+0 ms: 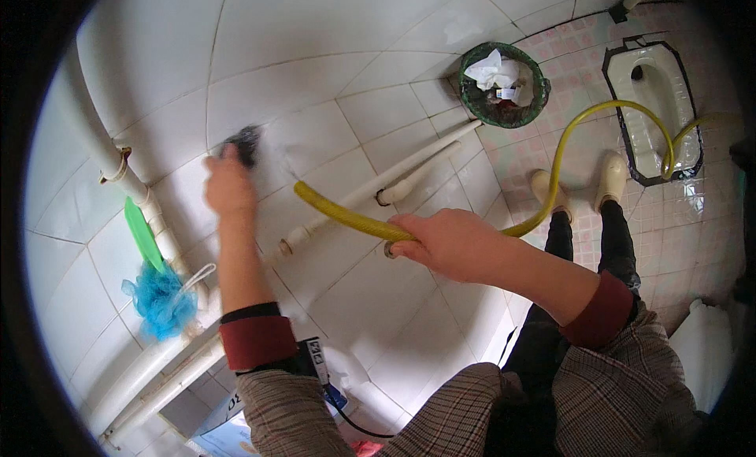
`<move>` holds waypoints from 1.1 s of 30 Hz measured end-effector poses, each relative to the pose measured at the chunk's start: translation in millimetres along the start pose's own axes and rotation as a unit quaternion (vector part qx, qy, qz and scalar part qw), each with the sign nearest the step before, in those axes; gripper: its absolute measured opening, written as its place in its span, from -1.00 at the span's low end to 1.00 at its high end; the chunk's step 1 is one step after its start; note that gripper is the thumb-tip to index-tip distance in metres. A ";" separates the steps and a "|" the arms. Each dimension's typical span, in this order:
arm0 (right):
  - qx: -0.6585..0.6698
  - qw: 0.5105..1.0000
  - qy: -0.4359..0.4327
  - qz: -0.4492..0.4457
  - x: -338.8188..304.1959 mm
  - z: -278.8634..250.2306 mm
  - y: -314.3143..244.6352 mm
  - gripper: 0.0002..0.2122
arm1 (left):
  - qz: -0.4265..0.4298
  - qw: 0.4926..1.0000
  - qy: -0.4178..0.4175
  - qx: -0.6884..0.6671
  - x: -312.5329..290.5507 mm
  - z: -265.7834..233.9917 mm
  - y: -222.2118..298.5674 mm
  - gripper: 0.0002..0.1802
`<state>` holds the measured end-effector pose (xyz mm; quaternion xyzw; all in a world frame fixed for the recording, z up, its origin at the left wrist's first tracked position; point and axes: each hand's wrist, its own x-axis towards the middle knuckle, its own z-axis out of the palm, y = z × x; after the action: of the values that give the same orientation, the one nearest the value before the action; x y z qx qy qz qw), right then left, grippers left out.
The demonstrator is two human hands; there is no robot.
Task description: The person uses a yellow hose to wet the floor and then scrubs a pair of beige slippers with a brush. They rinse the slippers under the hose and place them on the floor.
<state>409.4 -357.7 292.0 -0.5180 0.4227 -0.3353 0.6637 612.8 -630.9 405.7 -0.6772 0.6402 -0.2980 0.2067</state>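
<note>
My left hand (pixel 231 185) presses a dark, blurred scourer (pixel 246 146) against the white tiled wall (pixel 307 130). It looks like a wire scrubber, but motion smears its edges. My right hand (pixel 449 244) is closed round a yellow hose (pixel 339 211) a little behind its open end. A thin spray of water leaves that end toward the tiles beside the scourer. From my right hand the hose loops over the floor to the squat toilet (pixel 655 72) at the right.
A bin (pixel 482 115) with a dark green liner holds crumpled paper. White pipes (pixel 409 159) run along the wall. A blue bath puff (pixel 161 299) and a green-handled thing (pixel 140 232) hang by the left pipe. Below stands a light blue printed box (pixel 224 433). My light shoes (pixel 611 177) are on pink tiles.
</note>
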 end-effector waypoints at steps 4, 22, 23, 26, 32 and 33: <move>0.017 0.999 -0.002 0.038 -5.3 -9.1 11.6 -0.68 | 0.237 0.956 -0.092 -0.147 -51.8 102.8 58.3 -0.64; -0.002 0.998 -0.053 0.012 -30.1 -40.9 26.6 -0.62 | 0.444 0.890 0.018 0.101 -56.8 90.8 77.3 -0.78; -0.012 0.996 -0.084 0.010 -30.8 -38.8 26.5 -0.62 | 0.434 0.896 0.059 0.073 -51.9 83.1 77.6 -0.78; 0.000 0.993 -0.106 0.044 -30.7 -33.4 26.6 -0.62 | 0.308 0.934 -0.051 0.174 -27.3 51.1 70.9 -0.71; 0.010 0.989 -0.144 0.034 -30.6 -39.1 34.0 -0.63 | 0.410 0.871 -0.130 0.236 -50.2 56.7 84.1 -0.73; 0.000 0.990 -0.134 0.038 -30.7 -39.9 35.6 -0.63 | 0.350 0.917 -0.051 0.183 -44.6 58.0 82.8 -0.76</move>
<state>360.6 -338.2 259.8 -0.5417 0.3490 -0.2375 0.7269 589.9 -600.5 302.0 -0.3745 0.7591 -0.2833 0.4509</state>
